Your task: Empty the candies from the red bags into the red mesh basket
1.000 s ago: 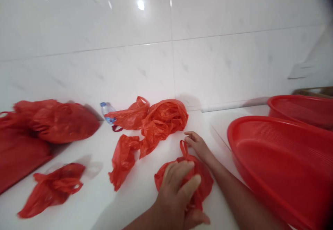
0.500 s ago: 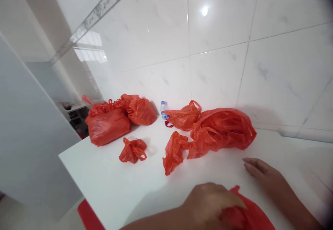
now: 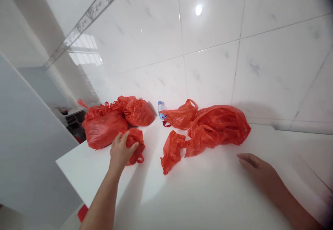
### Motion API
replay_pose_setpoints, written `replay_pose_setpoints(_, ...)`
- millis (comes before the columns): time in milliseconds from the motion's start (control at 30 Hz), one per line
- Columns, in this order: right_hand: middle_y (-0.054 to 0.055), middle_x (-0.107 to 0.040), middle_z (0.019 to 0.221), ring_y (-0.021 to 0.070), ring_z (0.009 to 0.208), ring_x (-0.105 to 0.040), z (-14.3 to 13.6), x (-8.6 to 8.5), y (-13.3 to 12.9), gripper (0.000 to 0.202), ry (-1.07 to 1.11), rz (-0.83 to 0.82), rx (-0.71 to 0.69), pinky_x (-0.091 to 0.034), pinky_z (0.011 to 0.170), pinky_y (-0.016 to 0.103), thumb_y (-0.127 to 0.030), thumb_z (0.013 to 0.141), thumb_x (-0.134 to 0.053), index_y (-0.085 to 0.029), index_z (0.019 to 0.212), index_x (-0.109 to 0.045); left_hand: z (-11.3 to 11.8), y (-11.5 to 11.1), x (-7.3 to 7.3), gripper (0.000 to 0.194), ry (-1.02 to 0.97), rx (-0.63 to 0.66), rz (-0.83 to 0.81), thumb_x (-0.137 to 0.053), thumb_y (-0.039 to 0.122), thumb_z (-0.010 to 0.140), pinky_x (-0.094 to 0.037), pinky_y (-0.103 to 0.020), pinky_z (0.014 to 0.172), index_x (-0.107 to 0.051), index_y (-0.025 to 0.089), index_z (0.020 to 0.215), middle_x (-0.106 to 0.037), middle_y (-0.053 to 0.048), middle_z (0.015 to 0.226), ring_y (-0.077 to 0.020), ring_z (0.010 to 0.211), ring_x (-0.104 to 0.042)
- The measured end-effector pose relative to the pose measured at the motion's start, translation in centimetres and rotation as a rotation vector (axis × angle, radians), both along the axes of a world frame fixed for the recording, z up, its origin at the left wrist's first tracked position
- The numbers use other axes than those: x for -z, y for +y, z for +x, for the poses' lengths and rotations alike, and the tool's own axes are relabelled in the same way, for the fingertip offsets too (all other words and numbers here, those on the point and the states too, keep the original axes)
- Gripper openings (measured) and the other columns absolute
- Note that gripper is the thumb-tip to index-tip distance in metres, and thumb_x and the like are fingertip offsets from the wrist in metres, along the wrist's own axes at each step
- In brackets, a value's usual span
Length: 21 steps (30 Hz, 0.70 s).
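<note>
I see the small red bag [image 3: 135, 145] bunched into a knot of plastic near the left end of the white counter [image 3: 197, 195], at about ten o'clock from where I look down. My left hand [image 3: 121, 151] is closed over it from the near side, fingers curled across the top and thumb against the near flank, so the bag is pinched rather than lifted; its loop handle sticks out at the bottom, touching the counter. The grip sits on the crumpled middle, which I judge is the only part with enough bulk to hold.

My right hand [image 3: 256, 169] lies flat and open on the counter at about three o'clock, holding nothing, well apart from the left. It looks like a bracing hand.

Just beyond the small bag, at eleven o'clock, two full red bags [image 3: 104, 129] rest against each other and against the wall, tied handles pointing up. At twelve o'clock a small water bottle [image 3: 161, 109] stands upright against the tiles, with a slack red bag [image 3: 180, 115] touching it. To the right a large loose red bag [image 3: 221, 127] sprawls open, and a limp strip of red plastic [image 3: 171, 152] trails from it toward me.

The counter is glossy white and ends in a corner at the left. The wall [image 3: 208, 60] is white marbled tile with a patterned border strip high up, catching a lamp's reflection.
</note>
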State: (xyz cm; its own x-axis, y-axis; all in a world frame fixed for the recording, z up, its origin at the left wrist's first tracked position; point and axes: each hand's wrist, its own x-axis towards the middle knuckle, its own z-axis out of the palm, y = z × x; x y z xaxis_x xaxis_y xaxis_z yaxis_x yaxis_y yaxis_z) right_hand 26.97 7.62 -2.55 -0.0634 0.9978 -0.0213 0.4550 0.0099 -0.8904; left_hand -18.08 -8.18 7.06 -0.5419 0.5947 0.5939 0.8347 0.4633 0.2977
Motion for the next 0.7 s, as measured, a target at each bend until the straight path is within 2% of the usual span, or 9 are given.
replay_pose_setpoints(33,0.004,-0.069,0.103,0.0266,0.094,-0.063,0.0,0.0,0.0,0.036,0.006,-0.002,-0.007,-0.047,0.077,0.037,-0.048,0.071,-0.053,-0.027,0.098,-0.064,-0.8,0.0,1.2,0.062,-0.045,-0.009,-0.169,-0.062,0.045,0.075,-0.037,-0.058,0.096,-0.048,0.022,0.13,-0.044,-0.017,0.138,-0.0389,0.127,-0.039)
replay_pose_setpoints(100,0.004,-0.068,0.105,0.0264,0.095,-0.063,-0.1,0.0,-0.1,0.037,0.012,-0.009,-0.015,-0.047,0.079,0.037,-0.048,0.072,-0.053,-0.026,0.099,-0.063,-1.5,0.1,3.2,0.064,-0.052,-0.013,-0.276,-0.06,0.043,0.077,-0.033,-0.062,0.097,-0.042,0.024,0.135,-0.042,-0.016,0.141,-0.0393,0.131,-0.033)
replay_pose_setpoints(200,0.003,-0.068,0.107,0.026,0.097,-0.062,-0.2,-0.4,-0.4,0.036,0.008,-0.017,-0.015,-0.046,0.08,0.037,-0.047,0.073,-0.053,-0.025,0.1,-0.063,-0.2,0.4,4.6,0.057,0.086,-0.001,-0.117,-0.052,0.042,0.084,-0.026,-0.061,0.102,-0.039,0.022,0.136,-0.036,-0.016,0.145,-0.0362,0.135,-0.025)
replay_pose_setpoints(300,0.003,-0.068,0.105,0.0255,0.096,-0.062,-0.3,-0.8,-0.5,0.036,0.005,-0.03,0.006,-0.046,0.08,0.036,-0.046,0.072,-0.053,-0.025,0.099,-0.063,3.2,0.9,4.4,0.045,0.169,0.291,0.053,-0.054,0.042,0.085,-0.032,-0.051,0.104,-0.05,0.022,0.126,-0.043,-0.015,0.138,-0.0312,0.129,-0.037)
replay_pose_setpoints(400,0.004,-0.069,0.102,0.0258,0.094,-0.063,-0.3,-1.1,-0.6,0.037,0.008,-0.029,0.005,-0.046,0.079,0.036,-0.047,0.071,-0.053,-0.024,0.098,-0.064,7.3,1.6,4.0,0.048,0.111,0.684,-0.047,-0.063,0.04,0.079,-0.04,-0.045,0.098,-0.053,0.025,0.124,-0.045,-0.013,0.137,-0.0295,0.123,-0.044)
replay_pose_setpoints(467,0.005,-0.069,0.102,0.0264,0.093,-0.063,-0.3,-1.2,-0.7,0.037,0.015,-0.009,-0.001,-0.046,0.079,0.037,-0.047,0.071,-0.053,-0.023,0.097,-0.064,9.4,2.2,4.1,0.064,0.037,0.797,-0.127,-0.072,0.037,0.069,-0.04,-0.047,0.098,-0.05,0.027,0.128,-0.044,-0.012,0.139,-0.0318,0.124,-0.043)
replay_pose_setpoints(533,0.005,-0.069,0.102,0.0266,0.094,-0.063,-0.3,-1.3,-0.8,0.036,0.025,0.017,-0.005,-0.046,0.08,0.037,-0.046,0.071,-0.053,-0.023,0.096,-0.064,10.5,2.7,4.4,0.059,-0.082,0.772,-0.125,-0.075,0.03,0.064,-0.041,-0.046,0.096,-0.057,0.028,0.12,-0.055,-0.009,0.129,-0.0315,0.116,-0.05)
replay_pose_setpoints(600,0.005,-0.069,0.101,0.0257,0.094,-0.063,-0.3,-1.3,-1.0,0.034,0.028,0.028,-0.008,-0.046,0.079,0.036,-0.045,0.071,-0.052,-0.023,0.094,-0.064,10.7,2.9,4.6,0.033,-0.2,0.684,-0.081,-0.066,0.023,0.069,-0.045,-0.04,0.087,-0.066,0.028,0.102,-0.067,-0.005,0.105,-0.0271,0.098,-0.059)
replay_pose_setpoints(700,0.004,-0.068,0.099,0.0237,0.091,-0.063,-0.8,-1.5,-1.4,0.032,0.023,0.048,-0.021,-0.046,0.077,0.034,-0.043,0.074,-0.05,-0.023,0.095,-0.063,10.4,2.5,4.1,0.021,-0.281,0.54,0.017,-0.049,0.02,0.079,-0.048,-0.032,0.069,-0.064,0.024,0.093,-0.068,-0.002,0.082,-0.0203,0.074,-0.062)
